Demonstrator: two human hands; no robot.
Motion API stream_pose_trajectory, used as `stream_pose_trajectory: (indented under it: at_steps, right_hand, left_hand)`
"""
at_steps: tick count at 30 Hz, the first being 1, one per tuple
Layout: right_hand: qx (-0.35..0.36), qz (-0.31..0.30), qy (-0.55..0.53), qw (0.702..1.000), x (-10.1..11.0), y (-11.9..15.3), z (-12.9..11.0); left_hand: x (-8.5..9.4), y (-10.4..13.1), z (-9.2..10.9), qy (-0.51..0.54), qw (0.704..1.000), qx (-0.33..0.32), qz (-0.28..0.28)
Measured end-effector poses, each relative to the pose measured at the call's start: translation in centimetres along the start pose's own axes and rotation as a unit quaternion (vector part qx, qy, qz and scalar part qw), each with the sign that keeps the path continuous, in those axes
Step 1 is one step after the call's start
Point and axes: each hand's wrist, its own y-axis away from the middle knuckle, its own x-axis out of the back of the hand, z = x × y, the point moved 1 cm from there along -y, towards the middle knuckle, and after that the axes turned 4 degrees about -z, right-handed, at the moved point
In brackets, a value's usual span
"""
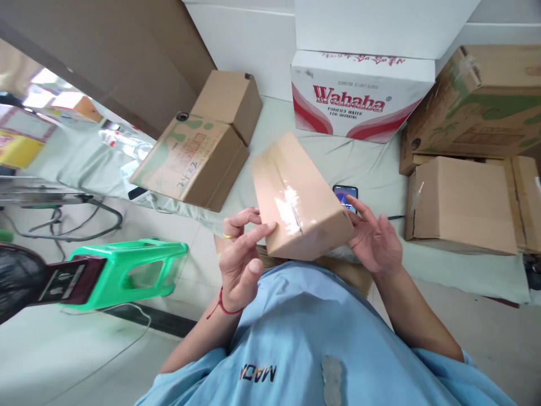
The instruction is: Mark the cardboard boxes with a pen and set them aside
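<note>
A taped brown cardboard box (pixel 283 180) sits at the near edge of the cloth-covered table, turned at an angle, close to my blue shirt. Clear tape with a bright glare runs along its top seam. My left hand (pixel 240 254) is at its near left corner, a fingertip against the cardboard and the thumb apart from it. At the right corner is my right hand (pixel 376 242), palm toward the box with fingers spread; whether these touch it is hard to tell. Just beyond that hand lies a phone (pixel 345 194) with its screen lit, partly covered by the fingers.
Two printed cartons (pixel 190 160) stand at the left. A white Wahaba-style water carton marked "Wahaha" (pixel 359 101) is at the back. More brown boxes (pixel 465 203) are stacked at right. A dark pen (pixel 396 217) lies near them. On the floor is a green plastic stool (pixel 127 248).
</note>
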Motion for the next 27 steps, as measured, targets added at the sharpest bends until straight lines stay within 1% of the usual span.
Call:
stream_pose_trajectory:
  at_steps: [2,4,7,9,10,12,13,14,15,16,19,22,24,27]
  right_hand:
    - [-0.007,0.034,-0.002,0.999,-0.4,0.3,0.9]
    - [-0.013,0.063,-0.009,0.998,-0.8,0.7,1.8]
    - [-0.040,0.072,-0.027,0.996,-0.9,1.3,2.6]
    - [-0.046,0.078,-0.047,0.995,-0.5,1.6,2.8]
    - [-0.045,0.087,-0.061,0.993,-0.3,1.7,2.7]
    - [-0.035,0.118,-0.091,0.988,0.2,1.6,2.5]
    - [-0.026,0.135,-0.100,0.985,0.4,1.5,2.4]
    - [-0.016,0.150,-0.102,0.983,0.4,1.3,2.2]
    - [-0.004,0.163,-0.096,0.982,0.4,1.1,2.1]
    - [0.009,0.174,-0.083,0.981,0.3,0.9,1.9]
    - [0.020,0.190,-0.055,0.980,-0.1,0.7,1.7]
    - [-0.004,0.187,-0.067,0.980,-0.2,0.9,1.8]
    - [-0.014,0.176,-0.081,0.981,-0.1,1.3,1.9]
    - [-0.022,0.157,-0.102,0.982,0.3,1.7,2.4]
  left_hand:
    - [-0.5,-0.1,0.2,-0.006,1.000,-0.008,-0.029]
    - [-1.0,0.0,0.4,-0.006,0.999,0.000,-0.042]
    - [-1.4,0.4,0.5,0.067,0.996,0.014,-0.058]
    - [-1.3,0.5,0.4,0.120,0.988,0.038,-0.090]
    - [-1.1,0.5,0.3,0.124,0.985,0.042,-0.112]
    - [-0.7,0.5,0.0,0.085,0.985,0.026,-0.149]
    - [-0.5,0.5,-0.3,0.052,0.986,0.012,-0.157]
    - [-0.3,0.6,-0.7,0.020,0.988,0.003,-0.154]
    - [-0.2,0.8,-1.2,0.000,0.990,0.010,-0.142]
    - [-0.2,1.0,-1.7,-0.001,0.992,0.033,-0.124]
    - [-0.5,1.9,-3.6,0.078,0.985,0.126,-0.086]
    - [-0.8,2.7,-4.9,0.144,0.968,0.186,-0.089]
    - [-0.8,2.7,-5.3,0.151,0.964,0.204,-0.083]
    - [-0.7,2.3,-5.3,0.140,0.969,0.199,-0.051]
